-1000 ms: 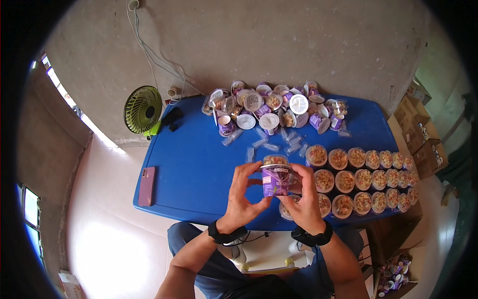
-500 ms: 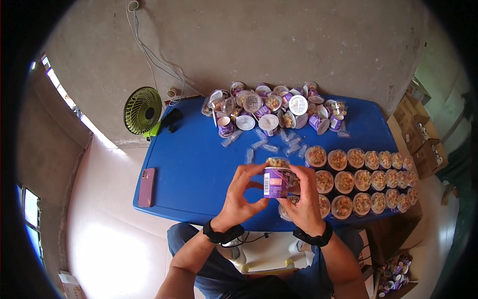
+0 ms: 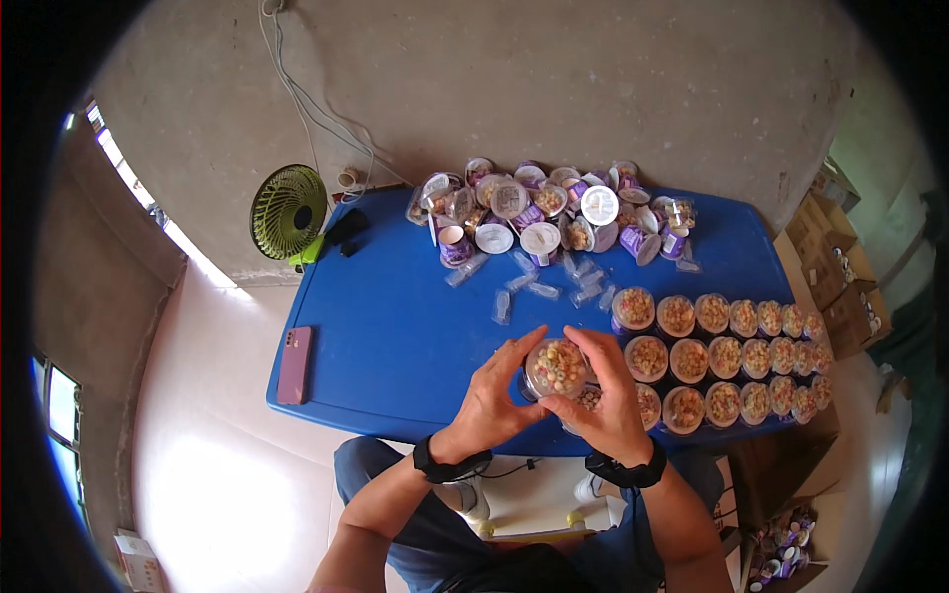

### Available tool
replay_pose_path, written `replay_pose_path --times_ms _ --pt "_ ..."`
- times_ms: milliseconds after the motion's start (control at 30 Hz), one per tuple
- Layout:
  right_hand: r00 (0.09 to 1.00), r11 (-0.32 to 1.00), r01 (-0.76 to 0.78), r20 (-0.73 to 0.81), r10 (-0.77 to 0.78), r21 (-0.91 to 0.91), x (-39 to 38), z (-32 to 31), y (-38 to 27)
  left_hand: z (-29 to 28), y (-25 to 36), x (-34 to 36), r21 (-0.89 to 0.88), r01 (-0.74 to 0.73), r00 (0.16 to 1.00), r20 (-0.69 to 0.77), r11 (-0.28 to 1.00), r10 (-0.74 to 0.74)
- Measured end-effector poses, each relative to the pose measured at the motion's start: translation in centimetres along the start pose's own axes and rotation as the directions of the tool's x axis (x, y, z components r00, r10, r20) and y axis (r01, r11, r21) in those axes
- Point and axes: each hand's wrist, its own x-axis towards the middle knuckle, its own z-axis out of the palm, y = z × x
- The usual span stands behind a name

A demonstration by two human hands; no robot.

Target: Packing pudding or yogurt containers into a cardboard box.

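Observation:
Between my left hand (image 3: 484,400) and my right hand (image 3: 608,405) is a cup (image 3: 557,368), tipped so its clear domed top, full of pale and colourful puffed pieces, faces me. My fingers curl round both sides of it. Three rows of similar topped cups (image 3: 726,359) stand on the right half of the blue table (image 3: 386,326). At the back lies a heap of purple cups, white lids and tops (image 3: 542,237), with small clear wrapped items (image 3: 546,291) scattered in front.
A green fan (image 3: 287,212) stands at the back left, beside black objects (image 3: 346,229) and cables on the wall. A pink phone (image 3: 294,364) lies near the left edge. Cardboard boxes (image 3: 825,262) are stacked at the right; a box of cups (image 3: 791,544) sits on the floor below.
The held cup has been turned and tipped: its purple printed side faced me earlier, and now its domed top does. My hands have shifted slightly with it, still gripping it.

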Motion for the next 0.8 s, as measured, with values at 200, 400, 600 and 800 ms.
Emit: replay_pose_path --times_ms 200,400,600,800 --pt "1.0 1.0 -0.001 -0.025 0.0 -0.031 -0.2 0.3 0.2 0.0 0.2 0.1 0.115 -0.054 0.998 0.032 0.992 0.05" --pt "0.999 0.997 0.014 -0.05 -0.018 -0.076 -0.3 0.5 0.4 0.1 0.0 0.1 0.122 -0.061 0.998 0.031 0.991 0.057" --pt "0.996 1.0 -0.022 -0.09 0.023 0.01 -0.5 0.4 0.4 0.4 0.0 -0.4 -0.149 0.083 0.996 0.025 0.985 -0.08" --pt "1.0 0.997 0.015 -0.006 -0.015 0.078 0.3 -0.5 -0.5 -0.1 -0.5 -0.5 -0.48 0.226 0.966 0.219 0.848 -0.134"
